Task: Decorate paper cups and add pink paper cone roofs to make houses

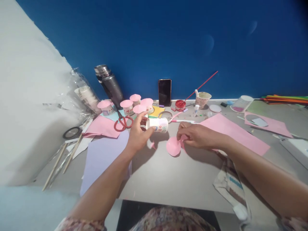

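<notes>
My left hand [140,134] grips a small white paper cup [157,125] with printed coloured lettering, tipped on its side above the table. My right hand [192,134] pinches the edge of a pink paper disc [173,147] close to the tabletop. Part of another pink paper piece shows under the right fingers, mostly hidden. Beyond my left hand stand several decorated cups topped with pink paper, among them one cup [128,107] near the scissors [123,123], which have red handles. A small pink scrap [153,145] lies below the held cup.
A dark thermos [109,85] and a phone [165,92] stand by the blue wall. A red paint pot [180,105] holds a brush. Pink sheets [235,133], a lilac sheet [103,157], wooden sticks [55,166], black tape [72,132] and a clear cup [242,103] lie around.
</notes>
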A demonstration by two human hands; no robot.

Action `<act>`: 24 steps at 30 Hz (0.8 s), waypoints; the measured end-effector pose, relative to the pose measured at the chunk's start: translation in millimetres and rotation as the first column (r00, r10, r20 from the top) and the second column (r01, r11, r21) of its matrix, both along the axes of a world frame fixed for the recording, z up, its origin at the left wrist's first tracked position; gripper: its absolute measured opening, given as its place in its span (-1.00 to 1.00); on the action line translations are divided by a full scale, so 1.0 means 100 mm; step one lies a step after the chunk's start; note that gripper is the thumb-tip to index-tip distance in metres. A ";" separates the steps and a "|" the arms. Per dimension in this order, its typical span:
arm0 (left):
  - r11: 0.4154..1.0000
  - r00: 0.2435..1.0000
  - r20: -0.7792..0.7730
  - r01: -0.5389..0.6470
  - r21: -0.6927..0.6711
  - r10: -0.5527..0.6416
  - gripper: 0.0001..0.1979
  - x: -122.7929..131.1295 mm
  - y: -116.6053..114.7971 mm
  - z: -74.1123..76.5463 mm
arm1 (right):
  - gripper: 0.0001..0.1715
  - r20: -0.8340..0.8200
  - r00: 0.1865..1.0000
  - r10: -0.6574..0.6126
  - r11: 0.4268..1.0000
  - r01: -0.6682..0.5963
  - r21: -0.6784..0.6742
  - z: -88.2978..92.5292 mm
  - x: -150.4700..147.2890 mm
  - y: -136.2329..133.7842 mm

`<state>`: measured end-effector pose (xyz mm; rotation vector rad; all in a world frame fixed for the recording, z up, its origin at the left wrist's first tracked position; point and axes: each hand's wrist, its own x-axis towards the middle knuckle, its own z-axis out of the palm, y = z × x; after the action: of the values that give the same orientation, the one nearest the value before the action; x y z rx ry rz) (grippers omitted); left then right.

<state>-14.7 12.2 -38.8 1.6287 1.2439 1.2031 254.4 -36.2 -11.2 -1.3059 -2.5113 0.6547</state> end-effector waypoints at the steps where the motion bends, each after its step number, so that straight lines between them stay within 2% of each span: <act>1: 0.998 0.996 0.087 0.038 -0.047 -0.034 -0.35 0.00 0.00 0.00 | -0.67 -0.049 0.997 -0.054 0.998 0.056 0.038 -0.01 -0.01 0.01; 3: 0.974 0.953 0.281 0.161 -0.158 -0.112 -0.34 0.01 0.00 0.01 | -0.76 -0.196 0.962 -0.192 0.975 0.211 0.077 -0.03 -0.04 0.05; 6: 0.897 0.868 0.471 0.324 -0.302 -0.155 -0.34 0.04 -0.03 0.01 | -0.83 -0.412 0.846 -0.338 0.928 0.372 0.004 -0.04 -0.09 0.06; 8: 0.875 0.848 0.513 0.346 -0.338 -0.137 -0.36 0.07 -0.05 0.00 | -0.84 -0.495 0.790 -0.361 0.925 0.370 -0.085 -0.03 -0.13 0.04; 13: 0.890 0.836 0.538 0.324 -0.320 -0.111 -0.38 0.13 -0.08 -0.08 | -0.76 -0.600 0.700 -0.387 0.921 0.265 -0.284 -0.05 -0.21 0.00; 16: 0.895 0.829 0.548 0.324 -0.306 -0.113 -0.39 0.15 -0.08 -0.11 | -0.74 -0.631 0.661 -0.406 0.913 0.273 -0.302 -0.07 -0.25 -0.01; 19: 0.900 0.824 0.554 0.324 -0.290 -0.118 -0.36 0.16 -0.09 -0.14 | -0.74 -0.629 0.655 -0.419 0.908 0.293 -0.300 -0.05 -0.26 -0.02; 24: 0.882 0.792 0.589 0.382 -0.276 -0.158 -0.37 0.14 -0.07 -0.14 | -0.76 -0.633 0.619 -0.466 0.876 0.421 -0.234 0.06 -0.13 0.01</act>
<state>-0.8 5.1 -52.4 1.0167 0.7669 1.0544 241.3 -35.2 -4.9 -1.3212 -1.5093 0.8866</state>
